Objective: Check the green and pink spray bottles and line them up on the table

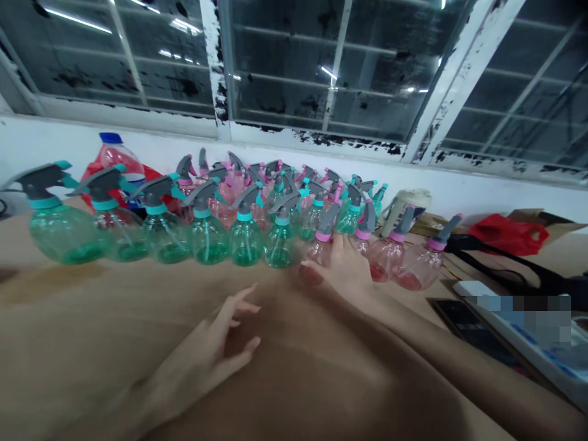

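My right hand [346, 269] is at the row of spray bottles, its thumb and fingers around the body of a pink spray bottle [316, 254] with a grey trigger head. Nearer to me, my left hand [218, 346] hovers over the table with fingers apart and holds nothing. Closest to that hand in the row stand a clear green spray bottle [278, 245] and another green spray bottle [246, 244], both upright with teal collars. More pink bottles, among them an end pink bottle [419, 266], stand to the right of my right hand.
Behind the front row, several pink and green spray bottles [229, 184] crowd against the wall. A blue-capped bottle [120, 156] is at the back left. On the right lie a red plastic bag [508, 234], a phone [473, 327] and a white power strip [519, 334]. Windows are above.
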Tool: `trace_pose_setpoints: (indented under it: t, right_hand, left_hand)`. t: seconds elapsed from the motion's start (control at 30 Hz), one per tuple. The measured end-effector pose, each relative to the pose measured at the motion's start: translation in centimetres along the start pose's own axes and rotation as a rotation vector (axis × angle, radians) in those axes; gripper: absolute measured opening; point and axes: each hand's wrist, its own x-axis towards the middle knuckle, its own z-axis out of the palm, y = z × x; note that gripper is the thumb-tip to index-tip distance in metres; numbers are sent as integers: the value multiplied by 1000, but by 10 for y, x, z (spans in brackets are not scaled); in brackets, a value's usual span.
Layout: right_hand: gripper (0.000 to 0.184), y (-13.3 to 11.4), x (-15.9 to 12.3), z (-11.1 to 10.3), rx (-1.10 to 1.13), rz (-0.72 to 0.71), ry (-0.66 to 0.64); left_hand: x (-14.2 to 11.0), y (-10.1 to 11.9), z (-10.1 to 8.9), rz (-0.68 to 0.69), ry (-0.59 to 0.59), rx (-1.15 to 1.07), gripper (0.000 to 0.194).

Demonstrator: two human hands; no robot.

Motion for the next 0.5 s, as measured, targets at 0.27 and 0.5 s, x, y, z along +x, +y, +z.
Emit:
trace_pose_setpoints:
  t: [0.27, 0.5]
  right_hand:
    - [67, -3, 21, 3, 9, 70, -65]
    - [81, -2, 20, -3, 50, 69, -96]
  left_hand:
    - [7, 6, -5, -15, -33, 75, 54]
    - [32, 18, 2, -1, -127, 37, 50]
